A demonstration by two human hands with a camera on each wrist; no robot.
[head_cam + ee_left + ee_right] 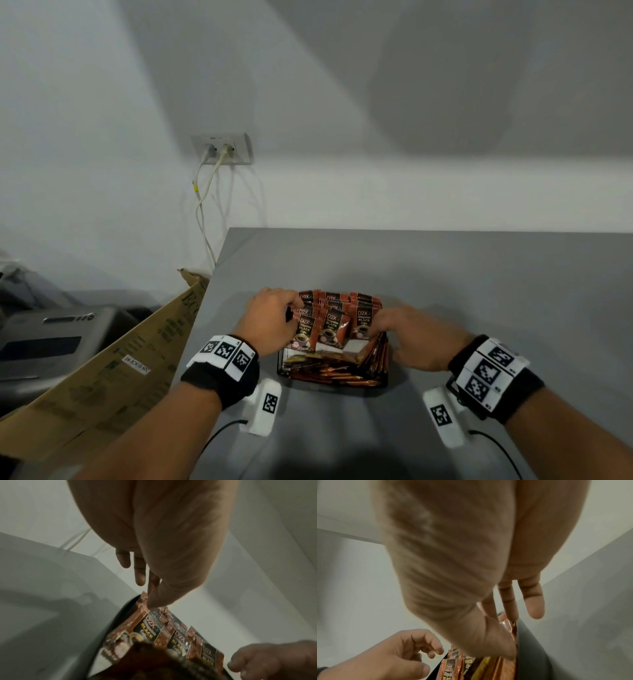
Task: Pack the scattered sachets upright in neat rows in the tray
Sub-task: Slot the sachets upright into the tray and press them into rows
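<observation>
Sachets [331, 320] of D2X black coffee stand upright in rows in the far half of the black tray [281, 369]; more lie flat in its near half, long axes roughly across the tray. Left hand [270, 317] sits at the tray's left side, thumb and finger pinching the top edge of the leftmost standing sachet [142, 626]. Right hand [407, 334] is at the tray's right side, fingers extended, grip released, thumb against the right-end sachets. Flat sachets lie nearer than both hands, toward the person.
</observation>
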